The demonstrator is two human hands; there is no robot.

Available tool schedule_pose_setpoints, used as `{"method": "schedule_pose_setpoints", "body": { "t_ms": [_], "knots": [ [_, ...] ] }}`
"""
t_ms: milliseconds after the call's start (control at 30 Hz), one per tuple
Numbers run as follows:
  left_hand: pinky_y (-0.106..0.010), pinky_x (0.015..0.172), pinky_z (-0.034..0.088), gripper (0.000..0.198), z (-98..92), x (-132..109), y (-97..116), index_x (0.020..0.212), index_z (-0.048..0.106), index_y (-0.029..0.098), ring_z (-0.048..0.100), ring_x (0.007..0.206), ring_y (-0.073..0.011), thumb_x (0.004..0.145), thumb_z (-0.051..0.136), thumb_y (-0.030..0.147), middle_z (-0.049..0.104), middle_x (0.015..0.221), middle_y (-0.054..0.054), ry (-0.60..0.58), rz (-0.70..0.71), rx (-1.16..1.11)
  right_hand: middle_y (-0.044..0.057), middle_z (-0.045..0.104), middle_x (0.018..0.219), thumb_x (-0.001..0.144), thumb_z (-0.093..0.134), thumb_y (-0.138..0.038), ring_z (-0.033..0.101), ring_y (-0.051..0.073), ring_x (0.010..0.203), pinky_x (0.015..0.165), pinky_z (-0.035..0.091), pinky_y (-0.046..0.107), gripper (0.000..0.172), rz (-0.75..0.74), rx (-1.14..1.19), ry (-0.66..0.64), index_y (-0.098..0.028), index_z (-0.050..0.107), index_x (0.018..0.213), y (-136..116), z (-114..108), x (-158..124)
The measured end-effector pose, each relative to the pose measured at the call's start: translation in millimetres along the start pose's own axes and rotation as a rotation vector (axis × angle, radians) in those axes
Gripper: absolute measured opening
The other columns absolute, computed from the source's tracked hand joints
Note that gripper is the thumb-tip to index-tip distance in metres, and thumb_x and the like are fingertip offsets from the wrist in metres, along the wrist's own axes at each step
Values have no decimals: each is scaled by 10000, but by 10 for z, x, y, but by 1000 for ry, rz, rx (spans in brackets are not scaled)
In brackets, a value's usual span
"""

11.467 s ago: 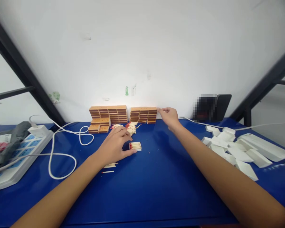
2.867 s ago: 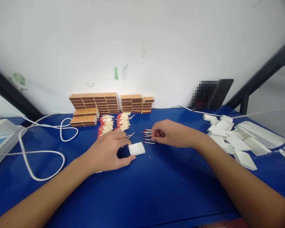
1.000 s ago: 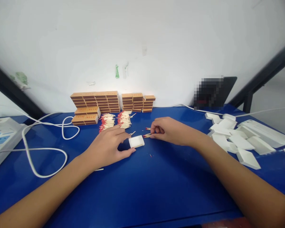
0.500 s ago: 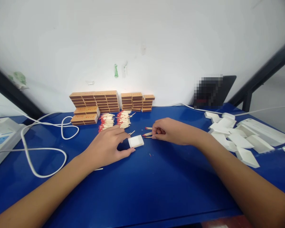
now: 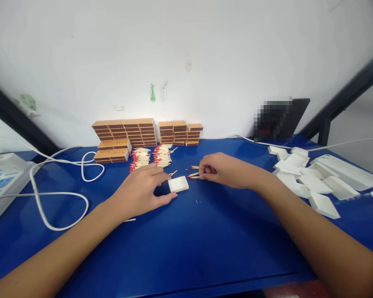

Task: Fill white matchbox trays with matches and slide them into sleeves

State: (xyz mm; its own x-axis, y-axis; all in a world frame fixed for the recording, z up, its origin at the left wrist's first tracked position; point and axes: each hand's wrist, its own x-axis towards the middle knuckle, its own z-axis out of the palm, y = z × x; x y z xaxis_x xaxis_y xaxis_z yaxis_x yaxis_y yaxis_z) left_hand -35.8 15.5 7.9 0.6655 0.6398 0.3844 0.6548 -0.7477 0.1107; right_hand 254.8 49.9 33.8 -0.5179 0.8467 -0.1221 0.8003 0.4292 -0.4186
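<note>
My left hand (image 5: 144,186) grips a small white matchbox tray (image 5: 178,184) by its left end, thumb at the near corner and fingers at the far one. The tray lies open side up, with its inside showing white. To its right, my right hand (image 5: 219,170) is closed in a pinch over several red-tipped matches (image 5: 194,175), whose heads point left towards the tray. The matches' other ends are hidden by the fingers. Beyond my left hand lie two heaps of loose matches, a left heap (image 5: 140,158) and a right heap (image 5: 163,155).
Stacked matchboxes (image 5: 124,131) stand against the wall, with a smaller stack (image 5: 174,133) beside them. White empty trays (image 5: 313,182) are piled at the right. A white cable (image 5: 87,203) loops at the left near a power strip (image 5: 3,178). Stray matches lie on the blue table (image 5: 180,248).
My right fingers have closed in on the nearest matches, drawing them together slightly. My left hand and the tray stay in place.
</note>
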Motion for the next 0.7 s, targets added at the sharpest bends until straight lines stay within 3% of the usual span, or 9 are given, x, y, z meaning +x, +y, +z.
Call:
{"method": "schedule_pose_setpoints", "body": {
  "t_ms": [133, 367, 700],
  "knots": [
    [-338, 702, 518, 275, -5, 3, 6, 1088, 786, 178, 691, 836, -229, 924, 806, 398, 750, 903, -55, 9, 13, 5, 53, 727, 915, 973, 642, -250, 599, 183, 774, 674, 411, 306, 110, -34, -32, 29, -204, 727, 922, 8, 10, -9],
    [-339, 693, 514, 276, -12, 3, 14, 1087, 784, 172, 677, 818, -225, 904, 824, 375, 736, 877, -47, 45, 12, 29, 32, 684, 882, 1031, 616, -322, 579, 171, 778, 703, 410, 304, 164, -235, 56, 197, -212, 701, 944, -199, 40, -57],
    [-354, 740, 546, 248, -21, -8, 6, 1084, 768, 161, 684, 818, -219, 950, 777, 369, 759, 923, -66, 115, 72, 56, 30, 680, 982, 1038, 625, -191, 568, 133, 737, 684, 381, 282, 111, -311, -68, 260, -192, 672, 937, -344, 268, -44]
  ]
}}
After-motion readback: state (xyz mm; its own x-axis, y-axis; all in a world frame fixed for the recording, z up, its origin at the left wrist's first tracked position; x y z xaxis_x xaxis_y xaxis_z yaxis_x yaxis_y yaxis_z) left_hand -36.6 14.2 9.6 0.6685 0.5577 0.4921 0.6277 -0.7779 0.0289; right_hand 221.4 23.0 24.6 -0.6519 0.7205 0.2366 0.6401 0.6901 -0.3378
